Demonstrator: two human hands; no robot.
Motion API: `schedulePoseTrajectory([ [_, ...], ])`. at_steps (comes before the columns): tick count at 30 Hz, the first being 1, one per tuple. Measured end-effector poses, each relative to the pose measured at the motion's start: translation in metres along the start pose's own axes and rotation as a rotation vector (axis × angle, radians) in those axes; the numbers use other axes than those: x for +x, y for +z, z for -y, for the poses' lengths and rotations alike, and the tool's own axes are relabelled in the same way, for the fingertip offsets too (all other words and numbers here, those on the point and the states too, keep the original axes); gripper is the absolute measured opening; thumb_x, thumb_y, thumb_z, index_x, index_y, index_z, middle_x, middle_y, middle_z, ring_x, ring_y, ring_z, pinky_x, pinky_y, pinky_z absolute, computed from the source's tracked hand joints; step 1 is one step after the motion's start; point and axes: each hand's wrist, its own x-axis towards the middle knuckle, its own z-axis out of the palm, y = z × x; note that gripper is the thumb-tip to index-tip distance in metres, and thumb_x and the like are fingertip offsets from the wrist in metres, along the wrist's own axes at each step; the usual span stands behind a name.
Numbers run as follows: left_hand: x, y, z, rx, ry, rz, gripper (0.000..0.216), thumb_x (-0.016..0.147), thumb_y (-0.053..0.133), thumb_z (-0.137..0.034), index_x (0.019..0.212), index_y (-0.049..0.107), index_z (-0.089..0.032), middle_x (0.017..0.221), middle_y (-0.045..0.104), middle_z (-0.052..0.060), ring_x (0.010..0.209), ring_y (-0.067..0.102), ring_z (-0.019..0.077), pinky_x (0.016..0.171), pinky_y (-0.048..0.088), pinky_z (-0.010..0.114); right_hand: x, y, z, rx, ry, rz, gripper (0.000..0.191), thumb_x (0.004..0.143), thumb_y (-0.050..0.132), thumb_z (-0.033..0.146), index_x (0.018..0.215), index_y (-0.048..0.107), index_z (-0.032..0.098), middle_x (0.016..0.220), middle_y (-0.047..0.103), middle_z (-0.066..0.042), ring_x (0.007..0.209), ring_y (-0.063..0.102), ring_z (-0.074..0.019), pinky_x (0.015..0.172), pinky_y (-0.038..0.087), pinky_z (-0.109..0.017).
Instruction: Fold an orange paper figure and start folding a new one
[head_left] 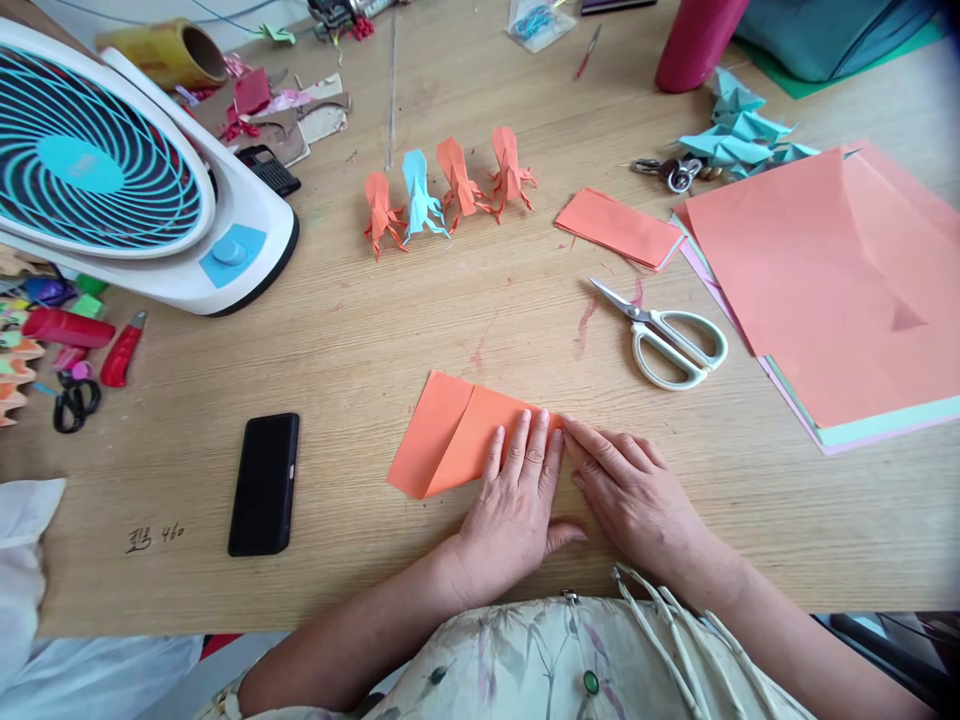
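Observation:
A folded sheet of orange paper (457, 440) lies on the table in front of me, with a slanting flap edge across its left part. My left hand (514, 510) rests flat on its right half, fingers stretched out and slightly apart, thumb pointing right. At the paper's right end, my right hand (637, 500) has its fingers drawn together, the index fingertip on the paper's edge and the other fingers bent. That end of the paper is mostly hidden by the hands. White-handled scissors (675, 345) lie beyond my right hand, blades partly apart.
Several folded paper figures (457, 180) stand at the back. Orange strips (619, 228) and large stacked paper sheets (810, 300) lie to the right, near a magenta bottle (694, 45). A fan (240, 235), a phone (262, 485) and a red cutter (122, 352) are on the left.

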Motion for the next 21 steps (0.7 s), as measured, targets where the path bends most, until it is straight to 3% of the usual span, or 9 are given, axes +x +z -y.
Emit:
schedulePoseTrajectory([
  [13, 0.001, -0.001, -0.002, 0.019, -0.009, -0.02, 0.104, 0.084, 0.047, -0.076, 0.153, 0.03, -0.001, 0.162, 0.022, 0.023, 0.151, 0.02, 0.0397, 0.118, 0.026, 0.054, 0.005, -0.004, -0.002, -0.005, 0.003, 0.011, 0.035, 0.096, 0.044, 0.011, 0.126, 0.061, 0.002, 0.141, 0.056, -0.022, 0.103, 0.058, -0.0304, 0.082, 0.05, -0.043],
  [18, 0.0, 0.002, -0.002, -0.005, -0.018, -0.036, 0.102, 0.083, 0.045, -0.078, 0.149, 0.038, -0.001, 0.159, 0.032, 0.023, 0.15, 0.022, 0.0399, 0.118, 0.025, 0.053, 0.033, -0.019, -0.007, 0.059, 0.023, 0.045, 0.045, 0.093, 0.046, 0.008, 0.137, 0.053, 0.009, 0.13, 0.063, -0.017, 0.099, 0.062, -0.0282, 0.08, 0.053, -0.041],
  [21, -0.001, 0.004, -0.002, -0.016, -0.022, -0.035, 0.1, 0.084, 0.044, -0.078, 0.148, 0.04, -0.001, 0.156, 0.037, 0.024, 0.148, 0.027, 0.04, 0.119, 0.024, 0.053, 0.057, -0.019, -0.015, 0.143, -0.075, 0.009, 0.045, 0.094, 0.04, 0.005, 0.137, 0.053, 0.006, 0.133, 0.06, -0.021, 0.107, 0.061, -0.0289, 0.083, 0.053, -0.041],
])
